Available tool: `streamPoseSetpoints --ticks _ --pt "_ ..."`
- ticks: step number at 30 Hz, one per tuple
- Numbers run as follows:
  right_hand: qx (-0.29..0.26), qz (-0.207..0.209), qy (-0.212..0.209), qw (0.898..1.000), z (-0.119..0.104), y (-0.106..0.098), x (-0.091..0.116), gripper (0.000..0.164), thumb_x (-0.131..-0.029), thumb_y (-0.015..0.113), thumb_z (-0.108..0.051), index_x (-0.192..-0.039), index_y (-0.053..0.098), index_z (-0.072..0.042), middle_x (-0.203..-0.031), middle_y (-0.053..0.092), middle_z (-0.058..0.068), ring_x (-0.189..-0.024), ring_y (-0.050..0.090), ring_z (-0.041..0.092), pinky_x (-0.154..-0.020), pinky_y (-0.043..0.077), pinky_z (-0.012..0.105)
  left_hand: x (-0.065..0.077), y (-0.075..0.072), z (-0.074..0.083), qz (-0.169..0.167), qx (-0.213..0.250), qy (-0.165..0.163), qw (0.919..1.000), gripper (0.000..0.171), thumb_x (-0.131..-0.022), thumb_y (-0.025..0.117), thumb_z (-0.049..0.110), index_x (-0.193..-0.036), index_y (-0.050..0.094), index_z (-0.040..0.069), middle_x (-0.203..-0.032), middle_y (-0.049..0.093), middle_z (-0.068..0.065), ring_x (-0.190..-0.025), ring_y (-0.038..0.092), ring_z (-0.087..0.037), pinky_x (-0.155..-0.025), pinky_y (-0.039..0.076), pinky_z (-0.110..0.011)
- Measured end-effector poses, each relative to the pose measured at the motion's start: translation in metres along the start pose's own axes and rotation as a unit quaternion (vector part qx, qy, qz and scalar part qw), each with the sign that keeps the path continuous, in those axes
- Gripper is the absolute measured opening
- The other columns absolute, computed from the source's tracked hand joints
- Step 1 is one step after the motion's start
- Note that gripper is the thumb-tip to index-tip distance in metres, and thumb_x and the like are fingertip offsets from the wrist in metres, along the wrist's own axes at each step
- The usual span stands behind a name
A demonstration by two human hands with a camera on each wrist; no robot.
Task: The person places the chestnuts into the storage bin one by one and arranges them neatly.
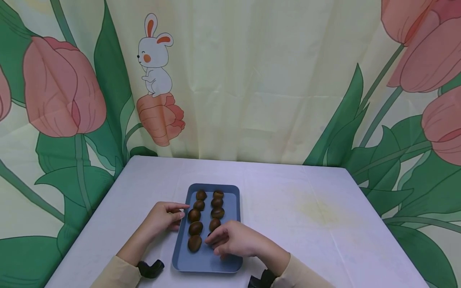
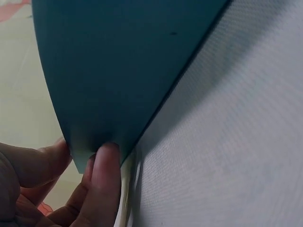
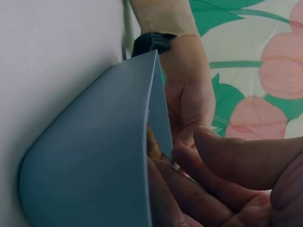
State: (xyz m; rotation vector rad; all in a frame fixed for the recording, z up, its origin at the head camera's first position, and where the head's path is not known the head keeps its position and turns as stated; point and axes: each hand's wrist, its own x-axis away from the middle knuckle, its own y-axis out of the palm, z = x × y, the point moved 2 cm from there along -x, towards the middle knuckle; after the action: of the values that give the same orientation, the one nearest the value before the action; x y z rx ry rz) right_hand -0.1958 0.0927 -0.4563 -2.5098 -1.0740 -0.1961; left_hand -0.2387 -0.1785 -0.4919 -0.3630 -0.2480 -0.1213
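A blue rectangular tray lies on the table, with several glossy brown chestnuts set in two lengthwise rows. At its left side, my left hand pinches the rim; in the left wrist view, the fingers press against the tray's outer wall. Over the tray's near right part is my right hand, its fingers beside the near end of the right row. The right wrist view shows the thumb apart from the fingers, which reach inside the wall and partly hide a chestnut.
A white cloth covers the table, with a faint yellowish stain to the right of the tray. Behind hangs a curtain printed with tulips and a rabbit. Black straps are on both wrists.
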Motion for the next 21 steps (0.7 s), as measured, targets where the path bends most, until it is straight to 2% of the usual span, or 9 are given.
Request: streamPoseSetpoints --ticks 6,10,15,21 --pt "-0.038 -0.011 0.005 0.999 0.0 -0.003 0.0 0.027 -0.095 0.076 0.0 -0.121 0.08 -0.003 -0.12 0.081 0.013 -0.097 0.076 0.014 -0.073 0.067 0.03 0.001 0.0 0.003 0.001 -0.013 -0.006 0.9999 0.029 -0.099 0.075 0.006 -0.128 0.079 0.008 -0.099 0.074 -0.012 -0.078 0.071 -0.018 -0.066 0.067 -0.035" --pt "-0.06 -0.015 0.005 0.998 -0.002 -0.006 0.001 0.027 -0.097 0.073 0.0 -0.123 0.08 -0.005 -0.125 0.079 0.016 -0.096 0.077 0.022 -0.071 0.068 0.033 0.001 -0.002 0.006 0.003 -0.019 -0.007 0.9998 0.029 -0.099 0.076 0.006 -0.127 0.08 0.009 -0.094 0.069 -0.012 -0.076 0.068 -0.019 -0.065 0.066 -0.033" --pt "-0.072 -0.012 -0.005 0.997 -0.004 -0.009 0.003 0.029 -0.099 0.072 -0.001 -0.127 0.077 -0.005 -0.128 0.077 0.018 -0.107 0.078 0.033 -0.073 0.069 0.034 0.003 -0.004 0.008 0.005 -0.029 0.002 0.9996 0.029 -0.099 0.076 0.009 -0.128 0.079 0.01 -0.093 0.069 -0.011 -0.075 0.068 -0.019 -0.064 0.065 -0.033" --pt "-0.107 -0.009 -0.017 0.994 -0.005 -0.014 0.006 0.041 -0.099 0.071 0.0 -0.139 0.067 0.003 -0.133 0.074 0.023 -0.116 0.077 0.034 -0.076 0.069 0.038 0.005 -0.009 0.01 0.026 -0.038 0.006 0.9989 0.03 -0.102 0.074 0.014 -0.131 0.077 0.008 -0.094 0.069 -0.013 -0.074 0.068 -0.02 -0.062 0.064 -0.032"
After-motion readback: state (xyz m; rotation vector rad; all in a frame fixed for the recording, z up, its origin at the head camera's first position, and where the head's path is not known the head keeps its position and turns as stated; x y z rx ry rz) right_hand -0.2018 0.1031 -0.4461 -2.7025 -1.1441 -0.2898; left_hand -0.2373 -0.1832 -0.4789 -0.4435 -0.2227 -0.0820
